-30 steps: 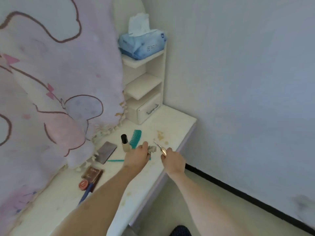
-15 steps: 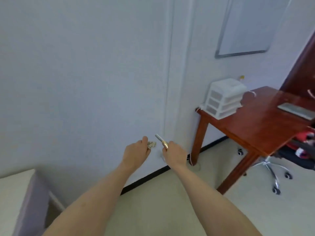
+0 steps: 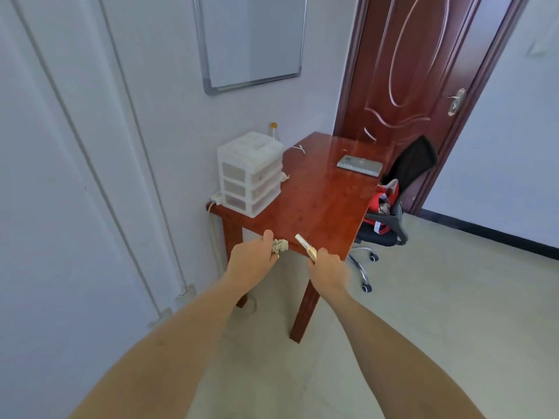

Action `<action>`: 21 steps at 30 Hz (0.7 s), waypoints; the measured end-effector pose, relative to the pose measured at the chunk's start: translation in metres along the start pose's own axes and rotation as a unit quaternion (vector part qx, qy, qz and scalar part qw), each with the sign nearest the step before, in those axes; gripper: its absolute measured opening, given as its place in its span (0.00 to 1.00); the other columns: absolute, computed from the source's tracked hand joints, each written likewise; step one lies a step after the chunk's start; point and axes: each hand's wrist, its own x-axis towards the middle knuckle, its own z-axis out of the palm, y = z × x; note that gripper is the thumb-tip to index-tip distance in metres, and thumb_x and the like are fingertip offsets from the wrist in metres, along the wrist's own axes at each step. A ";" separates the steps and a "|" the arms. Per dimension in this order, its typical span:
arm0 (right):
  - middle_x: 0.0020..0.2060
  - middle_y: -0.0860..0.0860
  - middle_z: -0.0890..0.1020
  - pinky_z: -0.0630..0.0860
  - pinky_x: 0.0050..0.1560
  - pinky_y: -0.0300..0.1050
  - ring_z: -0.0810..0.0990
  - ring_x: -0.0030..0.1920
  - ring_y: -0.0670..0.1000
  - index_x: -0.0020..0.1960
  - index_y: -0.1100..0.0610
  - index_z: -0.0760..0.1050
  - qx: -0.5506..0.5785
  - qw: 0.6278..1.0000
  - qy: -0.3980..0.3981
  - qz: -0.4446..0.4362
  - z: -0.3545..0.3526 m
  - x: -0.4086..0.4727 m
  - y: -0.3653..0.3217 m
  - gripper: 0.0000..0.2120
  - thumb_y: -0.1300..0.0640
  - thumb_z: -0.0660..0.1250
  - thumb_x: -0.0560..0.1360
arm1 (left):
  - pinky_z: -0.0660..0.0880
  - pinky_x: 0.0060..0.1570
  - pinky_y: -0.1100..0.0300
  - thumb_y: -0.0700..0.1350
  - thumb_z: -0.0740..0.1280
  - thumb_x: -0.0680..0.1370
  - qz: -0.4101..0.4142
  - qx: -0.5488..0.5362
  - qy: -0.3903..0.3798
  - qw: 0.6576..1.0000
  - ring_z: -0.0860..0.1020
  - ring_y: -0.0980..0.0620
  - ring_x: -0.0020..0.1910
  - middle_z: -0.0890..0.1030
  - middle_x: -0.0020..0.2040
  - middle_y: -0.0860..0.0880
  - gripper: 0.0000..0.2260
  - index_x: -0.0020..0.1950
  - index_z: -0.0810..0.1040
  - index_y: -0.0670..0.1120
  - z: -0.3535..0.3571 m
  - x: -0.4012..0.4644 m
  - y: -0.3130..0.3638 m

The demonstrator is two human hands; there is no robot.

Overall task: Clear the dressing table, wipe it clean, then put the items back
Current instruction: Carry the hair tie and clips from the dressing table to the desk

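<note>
Inside left hand (image 3: pixel 252 259), unidentifiable beige wad (image 3: pixel 279 246)

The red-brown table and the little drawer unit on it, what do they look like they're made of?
The table looks like wood or wood veneer under a glossy varnish: reddish-brown grain and light reflections on its top. The drawer unit looks like plastic, with a white frame and cloudy, translucent drawer fronts. Neither can be confirmed from the look alone.

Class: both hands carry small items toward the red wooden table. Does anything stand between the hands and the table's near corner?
Nothing visible does. The left hand holding a pale scrunchie and the right hand holding a gold clip hover at the bare near edge of the wooden table.
</note>
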 end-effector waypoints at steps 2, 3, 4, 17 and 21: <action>0.45 0.57 0.81 0.75 0.40 0.49 0.80 0.44 0.58 0.52 0.59 0.72 -0.006 1.000 -0.003 0.027 0.010 0.035 0.006 0.12 0.50 0.59 0.78 | 0.51 0.21 0.65 0.47 0.68 0.74 0.031 0.006 0.004 1.000 0.74 0.47 0.25 0.77 0.33 0.47 0.11 0.47 0.70 0.42 0.014 0.039 -0.004; 0.44 0.56 0.81 0.74 0.38 0.47 0.80 0.44 0.58 0.52 0.59 0.72 -0.006 0.999 -0.004 0.043 0.016 0.053 0.006 0.13 0.50 0.59 0.78 | 0.48 0.22 0.65 0.47 0.70 0.73 0.048 0.006 0.008 0.999 0.74 0.47 0.24 0.77 0.31 0.47 0.12 0.45 0.70 0.42 0.022 0.060 -0.009; 0.44 0.56 0.81 0.72 0.38 0.46 0.80 0.44 0.58 0.52 0.59 0.72 0.000 0.998 -0.006 0.060 0.022 0.070 0.006 0.12 0.50 0.58 0.78 | 0.48 0.22 0.65 0.47 0.69 0.73 0.061 0.000 -0.003 0.998 0.74 0.47 0.24 0.77 0.31 0.47 0.11 0.45 0.70 0.42 0.029 0.083 -0.015; 0.45 0.51 0.81 0.79 0.45 0.47 0.81 0.44 0.53 0.53 0.55 0.73 0.008 0.986 -0.042 0.160 0.083 0.251 0.007 0.12 0.47 0.59 0.77 | 0.58 0.24 0.62 0.50 0.58 0.79 0.139 -0.007 -0.085 0.987 0.76 0.50 0.34 0.77 0.39 0.49 0.09 0.52 0.66 0.44 0.124 0.305 -0.054; 0.44 0.52 0.81 0.79 0.43 0.46 0.81 0.42 0.52 0.53 0.56 0.73 0.011 0.984 -0.062 0.170 0.103 0.309 0.024 0.12 0.48 0.59 0.77 | 0.64 0.29 0.61 0.51 0.58 0.79 0.141 -0.002 -0.124 0.982 0.77 0.50 0.34 0.79 0.42 0.49 0.10 0.52 0.66 0.45 0.173 0.348 -0.051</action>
